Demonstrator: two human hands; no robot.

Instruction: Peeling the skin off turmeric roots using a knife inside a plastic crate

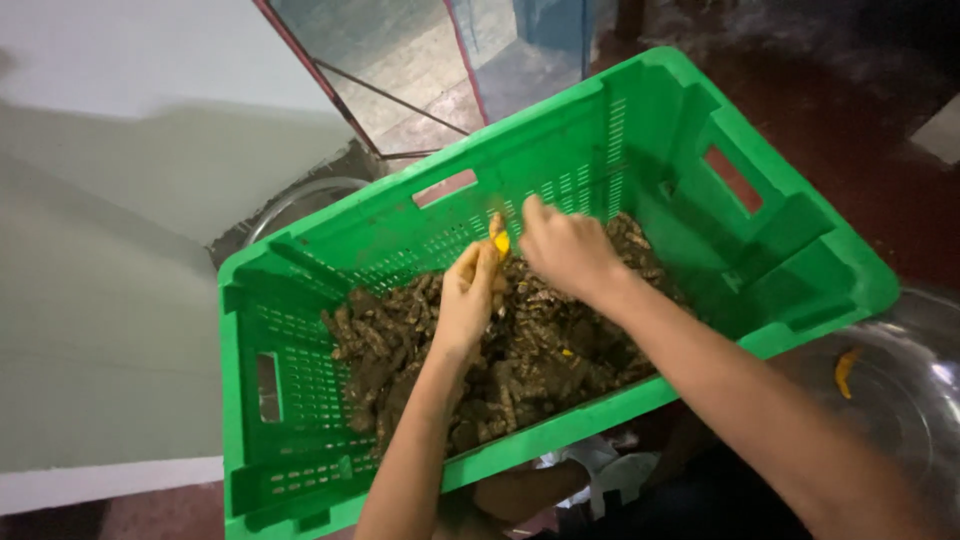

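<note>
Over the green crate (pixel 620 130), the left hand (pixel 468 295) pinches a turmeric root (pixel 499 238) showing a yellow break; the right hand (pixel 565 250), at one o'clock, closes beside it. The muddy root heap (pixel 500 350) remains large; one yellow piece (pixel 846 372) lies in the steel basin (pixel 905 400) at four o'clock.

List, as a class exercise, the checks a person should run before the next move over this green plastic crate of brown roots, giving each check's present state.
1. Left hand grips the orange-tipped brown root piece: ok.
2. Right hand is at that same piece: ok.
3. Green plastic slatted crate sits steady: cannot tell; it is tilted.
4. Pile of brown knobbly roots lies inside the crate: ok.
5. Shiny metal basin at the right, with one orange piece in it, has room: ok.
</note>
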